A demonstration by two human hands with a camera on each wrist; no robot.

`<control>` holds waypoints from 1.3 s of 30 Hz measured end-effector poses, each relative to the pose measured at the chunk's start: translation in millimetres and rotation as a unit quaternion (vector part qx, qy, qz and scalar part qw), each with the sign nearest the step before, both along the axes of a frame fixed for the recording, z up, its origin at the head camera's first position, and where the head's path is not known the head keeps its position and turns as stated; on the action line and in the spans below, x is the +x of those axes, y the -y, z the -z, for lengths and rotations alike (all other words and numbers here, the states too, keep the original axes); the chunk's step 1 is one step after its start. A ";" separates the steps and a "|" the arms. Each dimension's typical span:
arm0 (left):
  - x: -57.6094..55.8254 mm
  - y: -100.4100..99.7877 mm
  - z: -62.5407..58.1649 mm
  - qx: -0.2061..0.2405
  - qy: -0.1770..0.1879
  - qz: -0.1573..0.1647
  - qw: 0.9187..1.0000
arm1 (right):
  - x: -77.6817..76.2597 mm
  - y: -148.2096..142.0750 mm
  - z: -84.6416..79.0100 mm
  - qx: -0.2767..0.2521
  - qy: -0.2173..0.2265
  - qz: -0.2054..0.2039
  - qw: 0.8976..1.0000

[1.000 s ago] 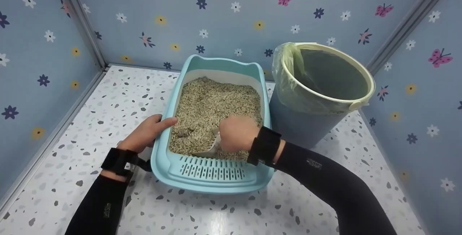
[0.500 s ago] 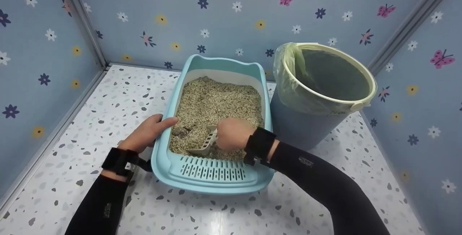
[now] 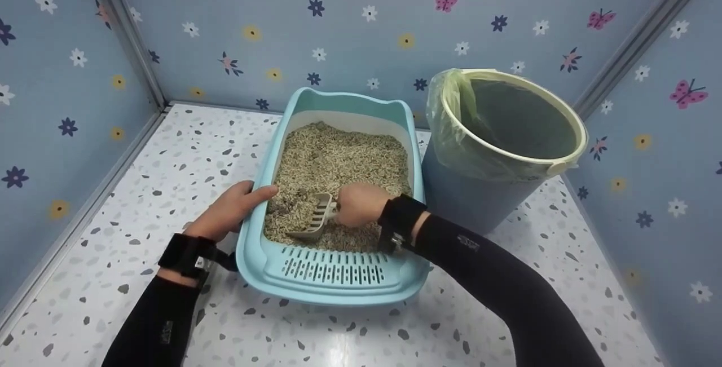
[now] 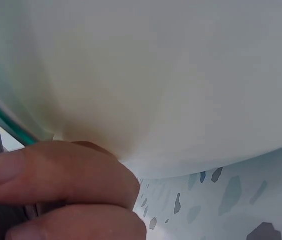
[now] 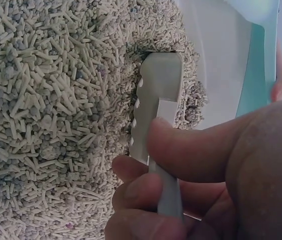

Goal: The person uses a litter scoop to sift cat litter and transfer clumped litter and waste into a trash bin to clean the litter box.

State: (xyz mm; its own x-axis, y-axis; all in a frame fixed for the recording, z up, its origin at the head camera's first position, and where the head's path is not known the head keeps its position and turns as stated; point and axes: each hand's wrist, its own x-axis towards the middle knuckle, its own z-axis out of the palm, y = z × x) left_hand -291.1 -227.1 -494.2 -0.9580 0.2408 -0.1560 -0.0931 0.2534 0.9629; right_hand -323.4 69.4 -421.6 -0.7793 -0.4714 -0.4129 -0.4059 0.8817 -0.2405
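Observation:
A blue litter box (image 3: 333,293) full of pellet litter (image 3: 350,158) stands on the floor. My left hand (image 3: 231,209) grips its left rim, thumb over the top. In the left wrist view, curled fingers (image 4: 66,175) lie against the box's pale outer wall (image 4: 171,90). My right hand (image 3: 364,204) is inside the box, holding a slotted litter scoop (image 3: 320,217) by its handle. The scoop's blade sits in the litter near the front left, with litter heaped against it. In the right wrist view, the thumb presses along the scoop's handle (image 5: 168,197) and the fingers wrap beneath.
Right of the box stands a blue-grey trash bin (image 3: 468,186) with a cream rim, lined with a pale green bag (image 3: 451,124). Flower-patterned walls (image 3: 338,29) enclose the back and both sides. The floor (image 3: 186,158) is white with grey specks.
My right hand has moved slightly left with the scoop, and the scoop's slotted blade has turned into fuller view, pushing litter toward the left wall. The left hand stays on the rim.

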 end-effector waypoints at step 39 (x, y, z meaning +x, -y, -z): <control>-0.6 -1.1 -2.4 0.003 0.007 0.009 1.000 | -9.9 -4.2 14.7 -0.097 -0.001 0.035 0.995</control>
State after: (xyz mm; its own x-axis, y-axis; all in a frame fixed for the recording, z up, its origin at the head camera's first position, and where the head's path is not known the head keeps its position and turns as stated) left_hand -291.7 -225.9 -491.7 -0.9511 0.2593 -0.1677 -0.1020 0.2485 0.9632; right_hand -333.3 73.6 -436.3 -0.8139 -0.4863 -0.3179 -0.3457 0.8452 -0.4076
